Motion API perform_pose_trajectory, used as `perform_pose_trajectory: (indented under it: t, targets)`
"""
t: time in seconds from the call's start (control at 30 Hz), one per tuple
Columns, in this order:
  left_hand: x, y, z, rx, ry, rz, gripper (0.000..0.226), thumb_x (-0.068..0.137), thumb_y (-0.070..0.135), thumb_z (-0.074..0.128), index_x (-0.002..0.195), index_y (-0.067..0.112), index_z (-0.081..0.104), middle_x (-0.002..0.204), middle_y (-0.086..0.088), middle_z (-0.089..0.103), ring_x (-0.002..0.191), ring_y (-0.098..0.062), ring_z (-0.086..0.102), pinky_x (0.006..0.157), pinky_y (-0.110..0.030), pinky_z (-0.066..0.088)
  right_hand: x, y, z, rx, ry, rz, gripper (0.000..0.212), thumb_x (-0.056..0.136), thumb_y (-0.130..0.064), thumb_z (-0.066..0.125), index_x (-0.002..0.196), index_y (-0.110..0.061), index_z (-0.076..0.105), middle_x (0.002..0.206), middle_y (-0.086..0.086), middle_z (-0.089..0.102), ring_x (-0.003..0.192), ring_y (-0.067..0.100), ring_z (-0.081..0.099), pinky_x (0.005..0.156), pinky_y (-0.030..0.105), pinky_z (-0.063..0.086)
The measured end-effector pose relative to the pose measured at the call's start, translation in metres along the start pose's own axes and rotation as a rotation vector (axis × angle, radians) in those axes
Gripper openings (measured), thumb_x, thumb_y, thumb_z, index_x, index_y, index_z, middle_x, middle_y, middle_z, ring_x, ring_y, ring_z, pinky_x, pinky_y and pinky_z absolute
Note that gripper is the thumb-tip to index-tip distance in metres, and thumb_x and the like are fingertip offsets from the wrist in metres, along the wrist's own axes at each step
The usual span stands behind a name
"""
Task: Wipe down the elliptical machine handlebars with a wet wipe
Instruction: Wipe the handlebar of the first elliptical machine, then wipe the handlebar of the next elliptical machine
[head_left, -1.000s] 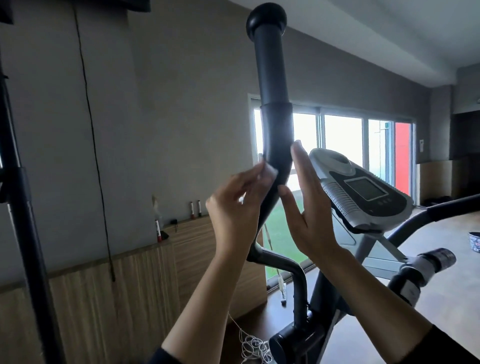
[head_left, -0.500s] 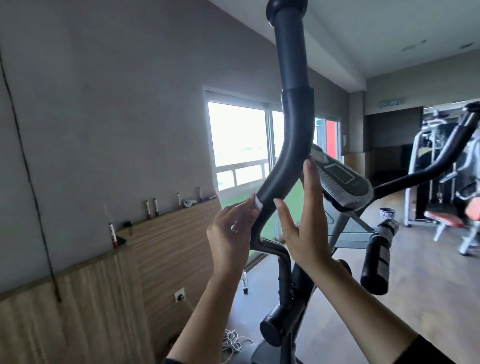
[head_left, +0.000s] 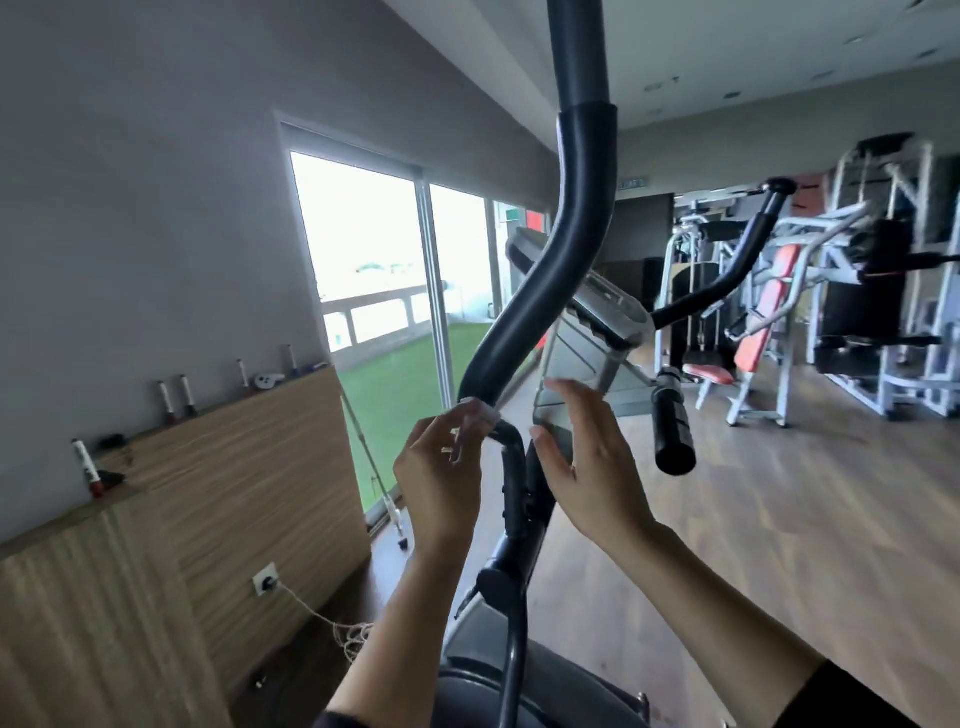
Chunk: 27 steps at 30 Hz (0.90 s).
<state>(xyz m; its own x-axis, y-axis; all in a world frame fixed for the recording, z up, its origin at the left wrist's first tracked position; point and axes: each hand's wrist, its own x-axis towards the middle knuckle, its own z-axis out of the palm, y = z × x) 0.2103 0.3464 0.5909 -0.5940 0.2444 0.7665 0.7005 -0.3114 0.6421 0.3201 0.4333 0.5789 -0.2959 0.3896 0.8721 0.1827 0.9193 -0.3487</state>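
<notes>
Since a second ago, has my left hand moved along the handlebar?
Yes. The left hand and wet wipe slid down the handlebar, from its middle bend to its lower bend.

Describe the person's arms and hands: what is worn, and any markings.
The left hand and right hand wear no gloves. Both forearms are bare, with no watch or band at the wrists. A black left sleeve and right sleeve show only near the elbows.

Head-worn, forward, close on handlebar (head_left: 587, 208)
</notes>
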Motion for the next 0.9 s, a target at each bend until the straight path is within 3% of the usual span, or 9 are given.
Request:
perform_pose_trajectory:
  t: [0.1,0.23,0.37,0.43,0.5,0.57,0.63,0.73,0.9]
  targets:
    - [-0.017,-0.011,-0.004,0.009,-0.103,-0.043,0.037,0.083,0.017,0.075,0.077,0.051,0.061,0.082,0.023,0.063,0.07,0.007,0.061,0.061,-0.006,0.044,-0.025,0.003,-0.008,-0.17,-0.161,0.099,0.036,0.093,-0.028,0.057,0.126,-0.014,0.051,0.131,0.002,0.053,0.124,0.02,0.047,0.097,0.038,0.047]
    - [-0.052,-0.03,0.004,0.063,-0.292,-0.137,0.028,0.082,0.03,0.074,0.072,0.054,0.063,0.082,0.019,0.069,0.069,0.005,0.059,0.069,-0.02,0.047,-0.063,0.011,-0.023,-0.29,-0.325,0.282,0.034,0.096,-0.034,0.049,0.128,-0.02,0.049,0.134,0.0,0.049,0.124,0.017,0.045,0.093,0.028,0.04]
    - [-0.101,-0.039,0.026,0.071,-0.46,-0.229,0.008,0.081,0.035,0.075,0.078,0.043,0.072,0.076,0.012,0.068,0.066,0.001,0.059,0.063,-0.011,0.04,-0.106,0.023,-0.046,-0.381,-0.422,0.445,0.036,0.097,-0.04,0.047,0.129,-0.024,0.049,0.134,-0.002,0.052,0.119,0.017,0.051,0.095,0.028,0.045]
    - [-0.128,-0.042,0.04,0.062,-0.533,-0.269,0.003,0.079,0.037,0.076,0.082,0.035,0.075,0.077,0.013,0.067,0.071,-0.002,0.061,0.067,-0.017,0.043,-0.131,0.033,-0.061,-0.417,-0.454,0.523,0.037,0.096,-0.041,0.048,0.129,-0.024,0.049,0.133,-0.001,0.053,0.118,0.018,0.052,0.095,0.03,0.046]
    - [-0.155,-0.04,0.057,0.04,-0.616,-0.311,0.003,0.079,0.037,0.076,0.082,0.036,0.075,0.082,0.012,0.07,0.072,-0.004,0.063,0.07,-0.021,0.046,-0.156,0.046,-0.081,-0.458,-0.474,0.611,0.037,0.096,-0.04,0.048,0.129,-0.023,0.049,0.133,-0.001,0.052,0.118,0.019,0.051,0.094,0.03,0.044]
    - [-0.181,-0.032,0.075,0.01,-0.718,-0.356,0.004,0.08,0.036,0.075,0.079,0.038,0.072,0.082,0.011,0.068,0.062,0.001,0.06,0.062,-0.008,0.04,-0.181,0.058,-0.104,-0.497,-0.486,0.696,0.037,0.096,-0.039,0.047,0.129,-0.021,0.049,0.133,0.001,0.051,0.119,0.02,0.05,0.093,0.031,0.042]
    - [-0.209,-0.023,0.096,0.001,-0.817,-0.357,0.013,0.081,0.035,0.074,0.075,0.044,0.067,0.08,0.013,0.066,0.059,0.001,0.057,0.058,-0.005,0.037,-0.205,0.069,-0.132,-0.515,-0.482,0.777,0.037,0.096,-0.037,0.048,0.128,-0.019,0.048,0.132,0.002,0.051,0.118,0.022,0.049,0.092,0.033,0.042]
    - [-0.252,-0.007,0.132,-0.011,-0.943,-0.36,0.015,0.08,0.039,0.073,0.072,0.049,0.065,0.082,0.013,0.067,0.066,-0.005,0.059,0.06,-0.013,0.038,-0.241,0.085,-0.176,-0.56,-0.444,0.87,0.036,0.096,-0.036,0.048,0.127,-0.018,0.049,0.128,0.003,0.053,0.114,0.022,0.051,0.09,0.034,0.044]
    - [-0.328,0.039,0.2,-0.008,-1.151,-0.308,0.006,0.082,0.038,0.07,0.085,0.037,0.075,0.085,0.01,0.07,0.067,-0.005,0.061,0.063,-0.02,0.042,-0.296,0.115,-0.263,-0.654,-0.361,1.013,0.035,0.097,-0.037,0.047,0.125,-0.017,0.05,0.13,0.004,0.052,0.115,0.024,0.052,0.085,0.033,0.043]
